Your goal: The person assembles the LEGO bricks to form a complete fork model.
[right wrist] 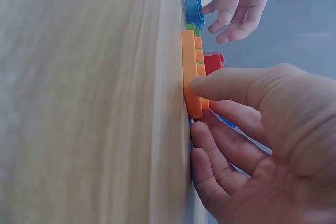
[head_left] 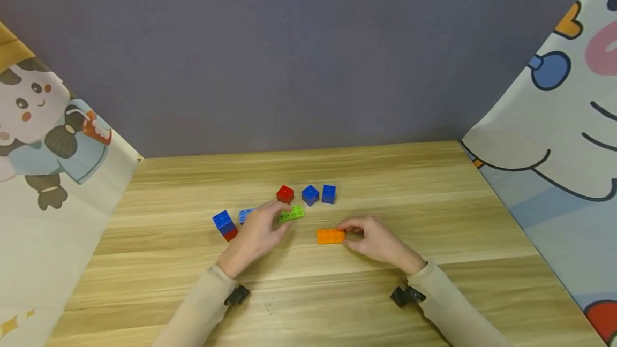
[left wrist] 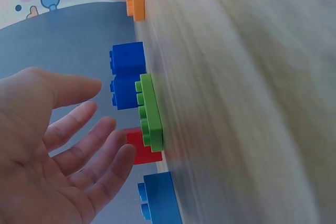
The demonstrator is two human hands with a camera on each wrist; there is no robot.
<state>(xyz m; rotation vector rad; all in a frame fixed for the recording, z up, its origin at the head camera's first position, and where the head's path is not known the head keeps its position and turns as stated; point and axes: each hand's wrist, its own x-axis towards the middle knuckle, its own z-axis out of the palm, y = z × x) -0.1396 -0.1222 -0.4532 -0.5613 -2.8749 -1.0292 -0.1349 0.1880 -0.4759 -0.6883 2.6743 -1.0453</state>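
Observation:
My right hand point(head_left: 375, 239) pinches the right end of an orange building brick point(head_left: 330, 236), which lies flat on the wooden table. In the right wrist view, the thumb is on the near side of the orange brick point(right wrist: 190, 72) and other fingers are behind it. Hovering over the left part of a flat lime-green brick point(head_left: 296, 212), my left hand point(head_left: 257, 234) has loosely bent, spread fingers. The left wrist view shows a gap between those fingers and the green brick point(left wrist: 150, 114). A lighter blue brick point(head_left: 245, 215) is partly hidden behind the left hand.
Behind the green brick stand a red brick point(head_left: 285, 194) and two blue bricks, one turned point(head_left: 310, 195) and one straighter point(head_left: 329, 194). At left is a blue brick point(head_left: 223, 221) with a red brick point(head_left: 231, 235) against it. A grey panel point(head_left: 299, 68) bounds the table's back.

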